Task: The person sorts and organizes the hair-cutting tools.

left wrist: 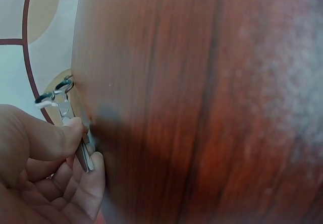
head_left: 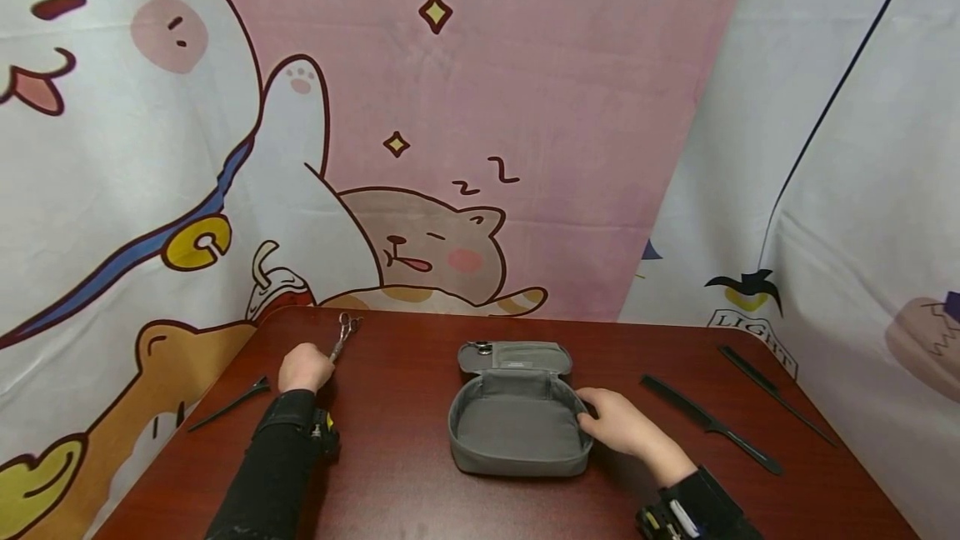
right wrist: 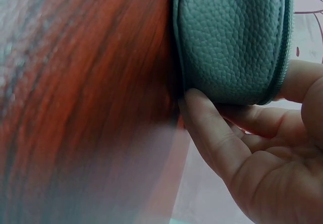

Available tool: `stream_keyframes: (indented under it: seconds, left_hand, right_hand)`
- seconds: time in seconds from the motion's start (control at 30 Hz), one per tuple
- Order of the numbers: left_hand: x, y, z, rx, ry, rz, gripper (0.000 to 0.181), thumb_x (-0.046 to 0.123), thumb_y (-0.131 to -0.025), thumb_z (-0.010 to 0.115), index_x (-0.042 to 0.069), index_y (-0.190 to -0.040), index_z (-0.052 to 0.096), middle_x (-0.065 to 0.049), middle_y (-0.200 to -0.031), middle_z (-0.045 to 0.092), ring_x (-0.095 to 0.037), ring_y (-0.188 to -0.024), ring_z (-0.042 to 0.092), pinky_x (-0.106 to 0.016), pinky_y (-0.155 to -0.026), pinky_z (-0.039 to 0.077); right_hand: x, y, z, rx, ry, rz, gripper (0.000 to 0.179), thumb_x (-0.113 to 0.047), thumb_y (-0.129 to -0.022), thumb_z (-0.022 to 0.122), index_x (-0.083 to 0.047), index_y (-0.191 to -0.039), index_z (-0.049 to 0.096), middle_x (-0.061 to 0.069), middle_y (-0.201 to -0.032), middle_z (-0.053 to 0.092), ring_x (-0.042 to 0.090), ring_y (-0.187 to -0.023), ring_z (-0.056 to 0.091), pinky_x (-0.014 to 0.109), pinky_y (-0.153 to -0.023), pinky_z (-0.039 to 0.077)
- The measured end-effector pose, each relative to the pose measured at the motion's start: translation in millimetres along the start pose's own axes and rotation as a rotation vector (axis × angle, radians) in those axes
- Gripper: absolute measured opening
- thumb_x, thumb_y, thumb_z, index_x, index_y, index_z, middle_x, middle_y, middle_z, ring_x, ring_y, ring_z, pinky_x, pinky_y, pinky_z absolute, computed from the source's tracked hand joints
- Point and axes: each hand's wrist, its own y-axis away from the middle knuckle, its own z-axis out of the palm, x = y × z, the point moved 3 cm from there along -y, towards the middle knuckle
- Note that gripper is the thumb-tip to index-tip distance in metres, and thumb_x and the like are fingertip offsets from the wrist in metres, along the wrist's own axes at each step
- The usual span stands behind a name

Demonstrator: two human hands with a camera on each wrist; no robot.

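Note:
My left hand (head_left: 306, 369) pinches a pair of silver scissors (head_left: 342, 338) by the blades, between thumb and fingers. In the left wrist view the scissors' (left wrist: 64, 95) finger loops point up and away from the palm. At the middle of the table lies an unzipped grey zip case (head_left: 517, 467), its lid folded back. My right hand (head_left: 618, 422) grips the case's right wall, with the thumb over the rim and the other fingers on the outside. The right wrist view shows the case's pebbled side (right wrist: 227, 42) against those fingers.
A black hair clip (head_left: 232, 402) lies left of my left hand. To the right are a black handled comb (head_left: 705, 419) and a thin black tail comb (head_left: 772, 390). Small metal scissors (head_left: 483, 347) appear to lie on the lid. A cartoon-printed cloth (head_left: 570, 148) hangs behind the table.

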Motion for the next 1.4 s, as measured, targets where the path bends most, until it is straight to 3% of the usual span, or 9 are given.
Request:
stream_keyframes:
  seconds: [0.37,0.5,0.63,0.87,1.07,1.4]
  left_hand:
    - [-4.6,2.3,2.0,-0.020,0.029,0.004,0.015,0.008,-0.087,0.063,-0.003,-0.085,0.073,-0.010,-0.072,0.064,-0.027,-0.063,0.057,-0.035,-0.054,0.044]
    - [-4.7,3.7,4.0,-0.018,0.093,0.011,0.018,0.011,-0.090,0.065,-0.006,-0.093,0.073,-0.008,-0.068,0.064,-0.024,-0.062,0.058,-0.033,-0.054,0.043]
    - [-1.9,4.4,6.2,-0.009,0.173,0.018,0.019,0.012,-0.091,0.067,-0.006,-0.092,0.072,-0.007,-0.068,0.065,-0.021,-0.061,0.059,-0.031,-0.053,0.043]
    - [12.5,7.0,8.2,0.005,0.297,0.047,0.017,0.011,-0.091,0.069,-0.006,-0.092,0.070,-0.010,-0.073,0.068,-0.013,-0.060,0.062,-0.026,-0.053,0.046]
    - [27.6,14.9,10.0,0.014,0.420,0.062,0.016,0.009,-0.089,0.070,-0.007,-0.095,0.070,-0.008,-0.074,0.067,-0.015,-0.063,0.060,-0.025,-0.054,0.046]
    - [58.0,37.1,15.5,-0.037,0.647,0.108,0.016,0.003,-0.092,0.067,-0.010,-0.102,0.066,-0.015,-0.082,0.066,-0.018,-0.065,0.061,-0.036,-0.065,0.054]
  right_hand:
    - [1.1,-0.5,0.8,-0.006,-0.003,-0.011,0.031,-0.004,-0.092,0.062,0.006,-0.121,0.063,0.018,-0.117,0.065,0.041,-0.110,0.060,0.056,-0.090,0.047]
    - [0.8,-0.6,0.5,0.001,0.002,-0.012,0.030,-0.004,-0.092,0.063,0.006,-0.120,0.064,0.018,-0.116,0.065,0.041,-0.109,0.060,0.056,-0.090,0.047]
    - [0.5,-0.9,0.3,0.005,0.001,-0.017,0.030,-0.004,-0.092,0.063,0.006,-0.120,0.064,0.017,-0.115,0.065,0.041,-0.109,0.060,0.056,-0.090,0.047]
    - [0.6,-0.2,0.1,0.008,-0.008,-0.026,0.030,-0.005,-0.093,0.063,0.006,-0.121,0.063,0.018,-0.115,0.065,0.040,-0.108,0.061,0.055,-0.089,0.048]
    - [2.1,-0.1,0.9,0.005,-0.014,-0.021,0.031,-0.007,-0.094,0.063,0.006,-0.122,0.063,0.018,-0.117,0.065,0.040,-0.109,0.060,0.055,-0.089,0.048]
    - [-1.0,3.5,-2.6,0.025,-0.034,0.010,0.035,-0.013,-0.095,0.066,0.006,-0.124,0.062,0.019,-0.121,0.063,0.040,-0.113,0.059,0.055,-0.091,0.047]
